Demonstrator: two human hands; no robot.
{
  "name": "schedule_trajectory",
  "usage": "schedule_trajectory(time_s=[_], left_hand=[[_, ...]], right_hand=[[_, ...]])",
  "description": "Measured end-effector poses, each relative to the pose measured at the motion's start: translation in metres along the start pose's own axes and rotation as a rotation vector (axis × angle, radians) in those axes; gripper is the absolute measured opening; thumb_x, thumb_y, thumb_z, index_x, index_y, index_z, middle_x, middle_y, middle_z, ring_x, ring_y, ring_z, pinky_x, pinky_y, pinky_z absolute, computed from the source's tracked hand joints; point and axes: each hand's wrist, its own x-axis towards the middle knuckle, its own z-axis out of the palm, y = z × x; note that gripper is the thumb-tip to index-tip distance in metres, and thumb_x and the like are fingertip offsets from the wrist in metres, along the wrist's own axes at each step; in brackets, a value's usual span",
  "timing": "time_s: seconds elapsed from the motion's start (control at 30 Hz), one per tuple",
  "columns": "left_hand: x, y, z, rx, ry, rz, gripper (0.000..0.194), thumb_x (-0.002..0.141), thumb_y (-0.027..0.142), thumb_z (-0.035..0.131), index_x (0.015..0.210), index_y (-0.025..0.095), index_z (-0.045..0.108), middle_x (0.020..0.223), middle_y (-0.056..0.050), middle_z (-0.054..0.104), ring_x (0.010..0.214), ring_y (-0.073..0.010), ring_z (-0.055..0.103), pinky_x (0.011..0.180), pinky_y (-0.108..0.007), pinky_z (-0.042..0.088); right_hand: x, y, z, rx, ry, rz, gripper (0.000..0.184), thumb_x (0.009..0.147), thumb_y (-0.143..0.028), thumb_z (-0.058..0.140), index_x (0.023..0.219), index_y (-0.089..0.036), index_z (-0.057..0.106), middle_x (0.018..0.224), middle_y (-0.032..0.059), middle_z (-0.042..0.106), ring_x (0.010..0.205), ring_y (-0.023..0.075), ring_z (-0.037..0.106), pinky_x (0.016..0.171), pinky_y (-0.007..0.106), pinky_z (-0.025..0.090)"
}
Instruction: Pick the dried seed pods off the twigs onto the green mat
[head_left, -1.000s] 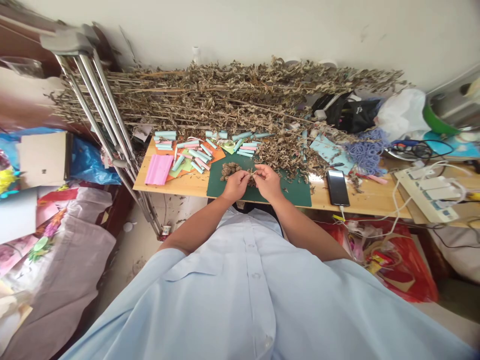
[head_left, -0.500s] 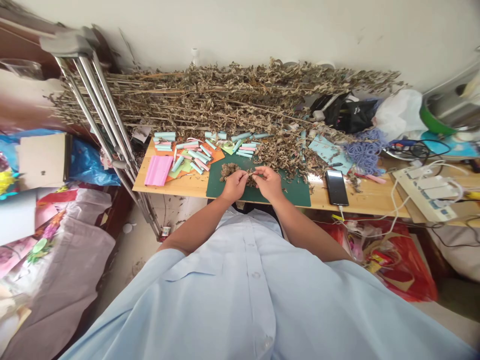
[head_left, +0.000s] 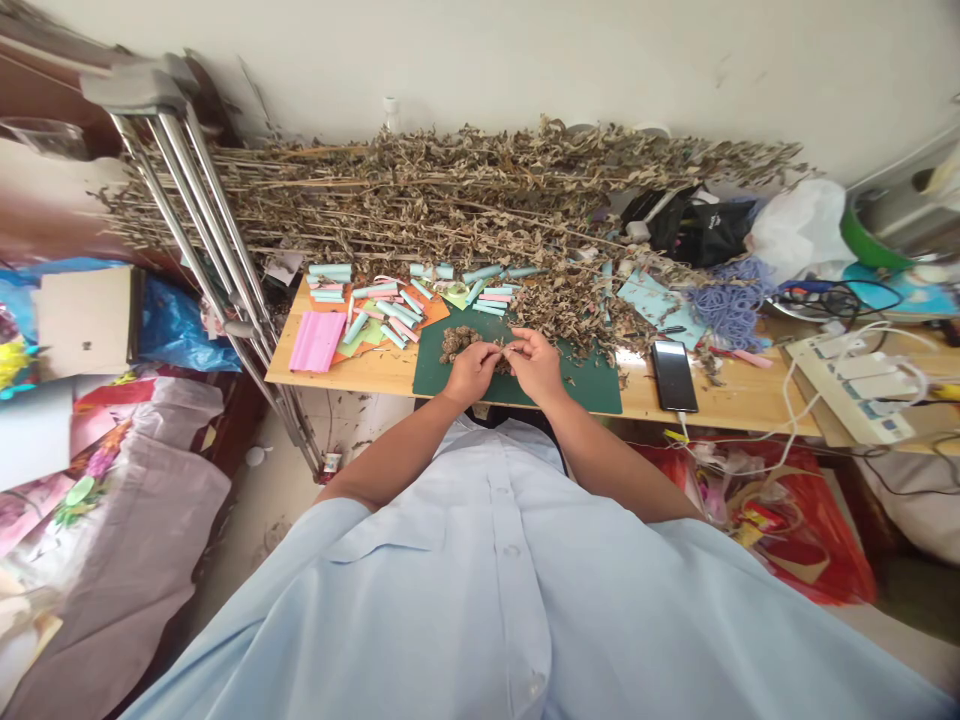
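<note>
My left hand (head_left: 472, 371) and my right hand (head_left: 537, 366) meet fingertip to fingertip over a green cutting mat (head_left: 431, 375). Both pinch a small bit of dried leaf (head_left: 504, 357), mostly covered by the fingers. Just beyond my left hand sits a clump of crumbled dried leaf (head_left: 456, 343). A loose heap of dried leaves (head_left: 566, 310) spreads behind my right hand, partly over the mat. Pink and blue paper rolls (head_left: 401, 318) lie to the left of the mat on coloured paper sheets.
Long bundles of dried leafy stalks (head_left: 420, 190) run along the wall. On the right are a black phone (head_left: 674, 376) on a cable, purple cord (head_left: 727, 310) and a power strip (head_left: 851, 385). Metal crutches (head_left: 217, 230) lean at the left; a pink folded sheet (head_left: 316, 341) lies near the edge.
My fingers have shifted very slightly around the dried leaf, with the right fingertips a little lower. Everything else stays as it was.
</note>
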Motion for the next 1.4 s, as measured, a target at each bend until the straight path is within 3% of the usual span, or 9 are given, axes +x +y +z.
schedule_trajectory(time_s=[0.2,0.43,0.9,1.4], left_hand=[[0.0,-0.004,0.001,0.033,0.03,-0.041,0.013,0.093,0.017,0.057,0.091,0.017,0.069,0.09,-0.006,0.07,0.088,-0.0175,0.064,0.084,-0.03,0.051],[0.0,-0.008,0.002,0.032,0.047,-0.048,0.011,0.093,0.02,0.058,0.093,0.018,0.069,0.091,-0.005,0.07,0.089,-0.0175,0.065,0.085,-0.03,0.051],[-0.003,-0.004,0.0,-0.099,0.044,-0.055,0.014,0.091,0.026,0.063,0.097,0.017,0.072,0.093,-0.006,0.073,0.086,-0.0163,0.067,0.082,-0.029,0.054],[-0.005,-0.013,0.005,-0.144,0.058,-0.094,0.013,0.086,0.016,0.063,0.095,0.016,0.072,0.087,-0.004,0.073,0.081,-0.0141,0.067,0.076,-0.026,0.054]], right_hand=[[0.004,0.004,-0.008,-0.054,-0.024,-0.003,0.052,0.076,-0.032,0.066,0.126,-0.021,0.056,0.089,0.0012,0.069,0.061,0.0118,0.056,0.054,0.025,0.049],[0.005,-0.001,-0.015,-0.053,0.039,0.021,0.048,0.074,-0.034,0.066,0.119,-0.02,0.057,0.088,0.0015,0.068,0.058,0.0109,0.054,0.05,0.024,0.046],[-0.007,0.0,-0.005,-0.032,-0.026,-0.01,0.041,0.074,-0.04,0.072,0.109,-0.021,0.064,0.092,0.0029,0.072,0.059,0.011,0.056,0.048,0.023,0.049],[-0.011,-0.003,-0.003,-0.037,-0.015,-0.005,0.04,0.074,-0.039,0.071,0.108,-0.019,0.065,0.092,0.0038,0.073,0.058,0.0112,0.057,0.048,0.024,0.051]])
